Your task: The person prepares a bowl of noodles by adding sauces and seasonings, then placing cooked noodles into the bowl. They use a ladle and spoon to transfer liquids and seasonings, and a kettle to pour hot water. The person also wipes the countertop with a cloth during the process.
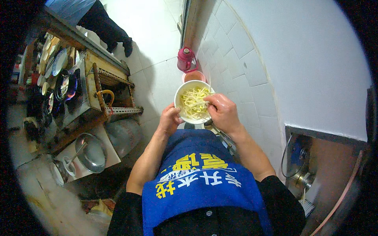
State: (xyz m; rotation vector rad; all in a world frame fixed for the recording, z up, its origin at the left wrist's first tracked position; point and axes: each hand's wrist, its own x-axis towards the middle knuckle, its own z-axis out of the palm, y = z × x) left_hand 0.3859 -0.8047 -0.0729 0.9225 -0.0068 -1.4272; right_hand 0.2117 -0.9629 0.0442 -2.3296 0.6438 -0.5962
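Note:
My left hand (170, 118) grips the near left side of a white bowl (177, 95), its thumb at the rim. Pale bean sprouts (191, 103) with yellow heads lie in the bowl. From the right, my right hand (225, 111) reaches over the rim, thumb and fingertips pinched on a few sprouts. Its fingers look wet. The bowl is held in front of my blue apron (203, 183), which bears writing.
Beyond the bowl a pink thermos jug (185, 61) and a pink basin (193, 76) stand by the tiled wall (233, 59). At left, a wok (65, 87) sits over a lit burner. A metal bowl (91, 155) stands lower left. Another person's legs (103, 26) show at upper left.

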